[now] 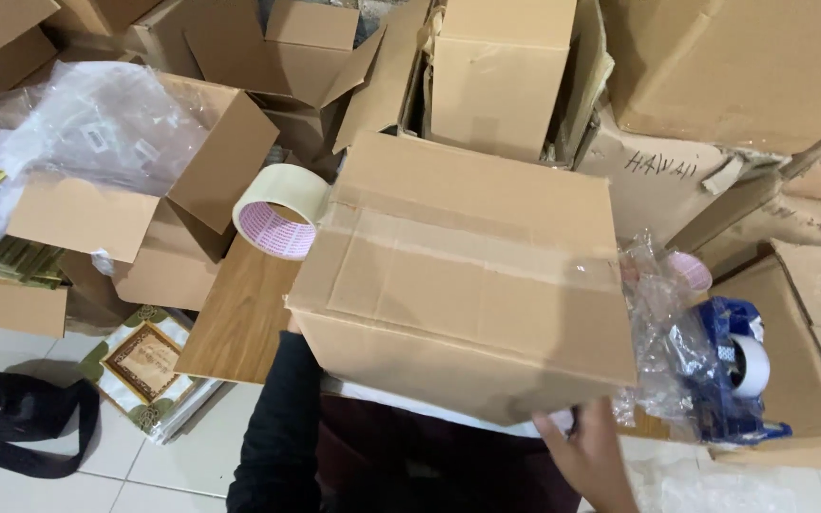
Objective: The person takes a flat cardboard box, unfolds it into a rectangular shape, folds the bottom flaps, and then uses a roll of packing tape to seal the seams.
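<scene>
Up front, one taped cardboard box (467,275) was held over the lap, its lower right corner gripped by the right hand (589,454); the left hand's grip lay hidden behind it. Two tape items sat near: one loose roll (280,211), one blue dispenser (738,370)

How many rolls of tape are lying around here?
2 for certain: a loose tape roll left of the sealed box the hands hold, and a white roll in the blue dispenser at right. Something pinkish behind the crumpled plastic may be a third.
</scene>
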